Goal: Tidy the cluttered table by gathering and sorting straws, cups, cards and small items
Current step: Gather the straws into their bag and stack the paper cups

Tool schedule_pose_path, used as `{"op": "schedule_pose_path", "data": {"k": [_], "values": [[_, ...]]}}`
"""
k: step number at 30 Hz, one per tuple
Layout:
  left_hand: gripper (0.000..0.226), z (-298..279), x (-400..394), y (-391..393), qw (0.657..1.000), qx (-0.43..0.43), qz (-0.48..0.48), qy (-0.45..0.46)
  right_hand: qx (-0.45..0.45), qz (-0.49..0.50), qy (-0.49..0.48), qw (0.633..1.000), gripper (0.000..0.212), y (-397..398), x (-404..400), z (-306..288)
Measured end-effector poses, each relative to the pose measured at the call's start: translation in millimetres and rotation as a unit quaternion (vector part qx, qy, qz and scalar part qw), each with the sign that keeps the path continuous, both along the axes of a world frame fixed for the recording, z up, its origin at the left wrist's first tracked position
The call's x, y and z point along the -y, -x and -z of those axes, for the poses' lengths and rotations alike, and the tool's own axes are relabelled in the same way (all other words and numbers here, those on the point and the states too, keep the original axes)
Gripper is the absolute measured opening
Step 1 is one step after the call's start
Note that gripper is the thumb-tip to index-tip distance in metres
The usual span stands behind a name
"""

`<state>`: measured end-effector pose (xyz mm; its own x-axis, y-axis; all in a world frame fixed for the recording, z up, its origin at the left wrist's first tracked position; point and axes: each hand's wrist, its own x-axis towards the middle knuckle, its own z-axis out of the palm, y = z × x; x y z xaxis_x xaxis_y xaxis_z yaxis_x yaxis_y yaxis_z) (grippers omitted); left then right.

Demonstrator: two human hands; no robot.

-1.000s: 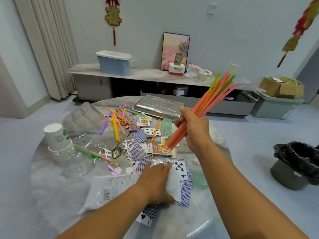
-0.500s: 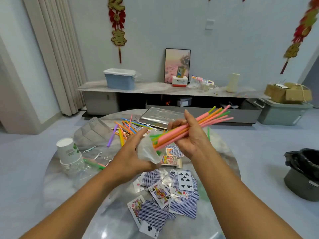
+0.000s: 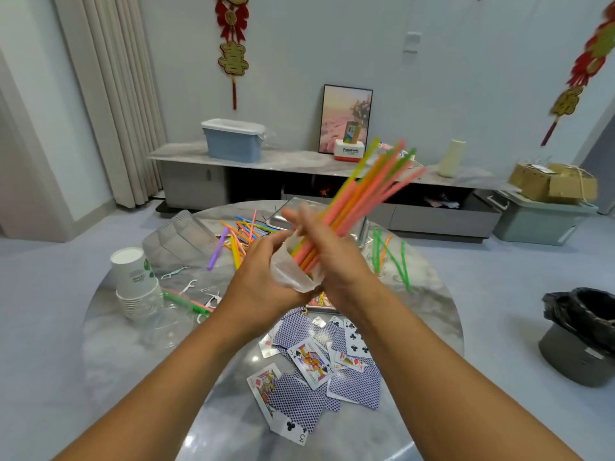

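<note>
Item 1: bundle of long plastic straws, pink/orange/yellow-green (image 3: 366, 191). Held above table centre, tilted up and to the right, lower ends inside a thin clear plastic bag (image 3: 289, 271); upper ends fan out, motion-blurred.
Left hand (image 3: 256, 277): fingers curled round the clear bag from the left, gripping it at its mouth.
Right hand (image 3: 329, 257): against the straw bundle from the right, blurred; fingers look fairly straight, but whether it grips the bundle or only presses it – cannot tell.

Item 2: round grey marble-look table (image 3: 432, 314). On it:
- Loose coloured straws, orange/blue/purple/yellow (image 3: 239, 237), far side, left of the hands.
- Loose green straws w/ one orange (image 3: 392, 257), right of the hands.
- Playing cards, blue-backed and face-up (image 3: 316, 367), scattered near side, under the forearms; a 3 of clubs nearest.
- Stack of white paper cups w/ green print (image 3: 133, 281), left edge; clear plastic cups (image 3: 166, 324) just beside, nearer.
- White floss picks (image 3: 199, 291), between cups and hands.
- Grey folded masks (image 3: 176, 237), far left.
- Shiny metal tray (image 3: 289, 214), far side, partly hidden behind the hands.

Surroundings: low grey cabinet (image 3: 196, 184) along far wall, w/ blue lidded storage box (image 3: 233, 141) and framed picture (image 3: 344, 118). Black-lined waste bin (image 3: 579, 341) on floor, right. Cardboard box (image 3: 552, 181) on a grey tub, far right.
</note>
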<state>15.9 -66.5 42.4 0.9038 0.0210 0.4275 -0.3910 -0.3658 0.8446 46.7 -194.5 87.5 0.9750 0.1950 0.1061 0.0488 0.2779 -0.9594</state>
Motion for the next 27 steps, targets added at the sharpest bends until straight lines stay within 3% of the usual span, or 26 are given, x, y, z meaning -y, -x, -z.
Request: {"op": "schedule_pose_path", "data": {"k": [2,3,6,8,10,13,16,19,20,22,24,25,27], "values": [[0.081,-1,-1,-4,1.0,-0.006,0.02,-0.008,0.041,-0.023,0.081,0.996,0.036,3,-2,3],[0.078,-1,-3,-6,1.0,-0.009,0.024,-0.014,0.059,-0.033,0.097,0.993,0.049,2,0,4],[0.082,2,-7,-8,0.999,-0.011,-0.007,-0.036,0.074,0.007,0.07,0.995,0.094,-2,6,-2],[0.087,5,-6,-8,0.999,-0.006,-0.019,-0.041,0.102,0.064,0.044,0.992,0.104,-5,10,-9],[0.088,8,-3,-8,0.999,-0.011,-0.018,-0.036,0.132,0.115,0.023,0.984,0.095,-6,14,-12],[0.088,11,0,-10,0.999,-0.012,-0.023,-0.037,0.17,0.173,0.027,0.97,0.054,-8,17,-12],[0.093,11,4,-12,0.998,-0.004,-0.036,-0.045,0.165,0.134,0.135,0.968,0.032,-5,15,-8],[0.096,8,6,-12,0.999,-0.012,-0.044,-0.026,0.092,-0.007,0.279,0.956,0.042,1,11,5],[0.095,8,6,-13,0.999,-0.016,-0.044,-0.026,0.084,-0.006,0.275,0.958,0.05,2,10,8],[0.094,11,5,-15,0.998,-0.019,-0.049,-0.044,0.115,0.1,0.197,0.969,0.061,6,13,5],[0.094,15,4,-17,0.997,-0.02,-0.056,-0.056,0.203,0.192,0.175,0.944,0.054,7,19,-3],[0.095,15,4,-18,0.997,-0.021,-0.056,-0.057,0.235,0.181,0.212,0.931,0.046,7,20,-6],[0.093,16,7,-20,0.996,-0.029,-0.051,-0.064,0.235,0.063,0.327,0.913,0.043,8,17,1]]}}
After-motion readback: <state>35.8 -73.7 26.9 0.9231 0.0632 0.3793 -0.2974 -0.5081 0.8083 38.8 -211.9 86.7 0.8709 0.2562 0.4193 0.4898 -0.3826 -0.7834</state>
